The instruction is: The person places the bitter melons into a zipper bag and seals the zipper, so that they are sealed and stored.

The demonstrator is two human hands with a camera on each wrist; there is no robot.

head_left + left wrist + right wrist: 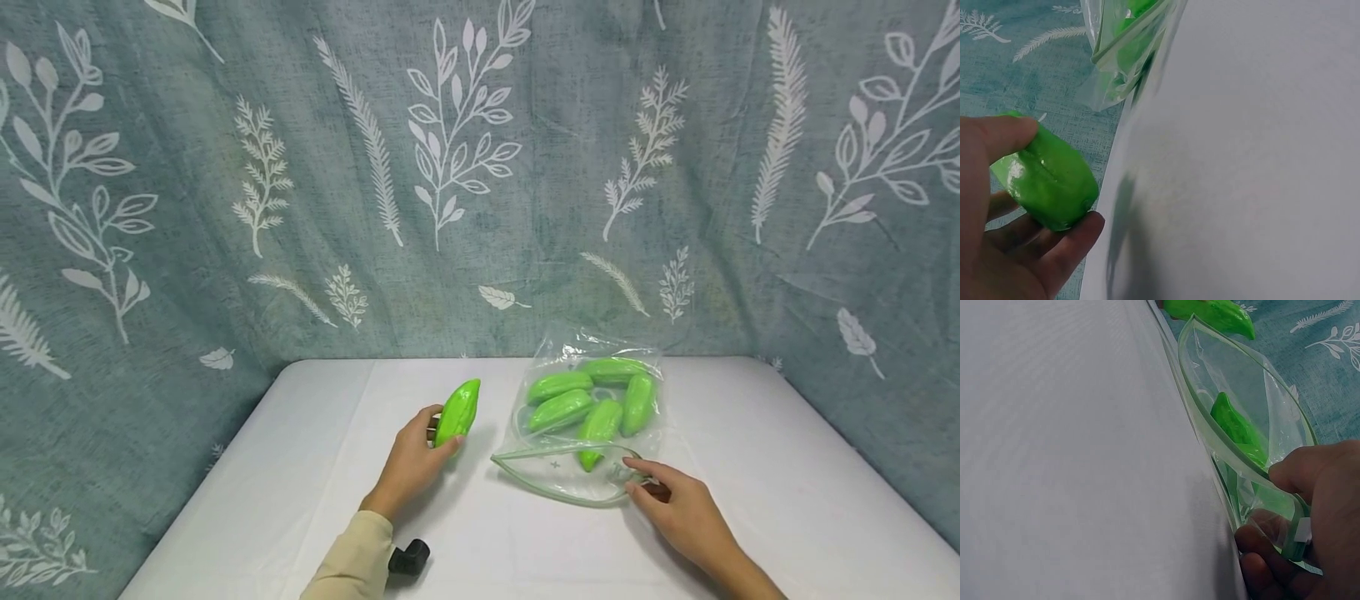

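My left hand (411, 467) grips a glossy, bright green vegetable (458, 412), shaped like a bitter melon with a pointed tip. It is held tip up and away, left of a clear zip bag (555, 482). Thumb and fingers wrap its lower end in the left wrist view. At the bag's front right corner, my right hand (686, 510) pinches the green-edged rim between thumb and fingers. The bag's mouth gapes toward me, and several similar green vegetables (561, 410) lie inside. One of them (1235, 425) points its tip toward the opening in the right wrist view.
A white-covered table (540, 554) holds the bag near its back edge. Behind and beside it hangs a blue-green curtain (465, 283) with white leaf patterns. A small black fitting (410, 557) shows next to the left sleeve (356, 554).
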